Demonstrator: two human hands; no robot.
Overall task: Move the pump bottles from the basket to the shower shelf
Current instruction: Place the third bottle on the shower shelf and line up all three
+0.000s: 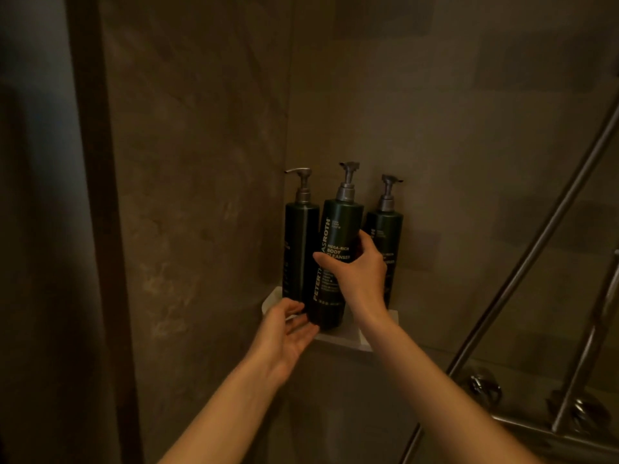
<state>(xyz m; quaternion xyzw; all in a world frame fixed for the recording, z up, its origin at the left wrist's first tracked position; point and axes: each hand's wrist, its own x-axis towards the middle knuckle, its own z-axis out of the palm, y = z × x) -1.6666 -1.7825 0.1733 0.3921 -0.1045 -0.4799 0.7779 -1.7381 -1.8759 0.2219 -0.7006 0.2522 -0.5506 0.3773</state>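
Note:
Three dark green pump bottles with grey pumps stand at the white corner shower shelf (341, 339). My right hand (360, 269) grips the middle bottle (338, 236), labelled body cleanser, which leans slightly with its base at the shelf's front. My left hand (284, 333) is open, its fingertips by that bottle's base and the shelf's left edge. The left bottle (299, 242) stands against the left wall. Partly hidden behind my right hand, the right bottle (385, 232) stands against the back wall. No basket is in view.
Brown stone-look tiles cover both walls of the corner. A metal shower rail (522, 262) runs diagonally at the right, with chrome fittings (482, 386) below it. A dark door frame (97, 229) stands at the left.

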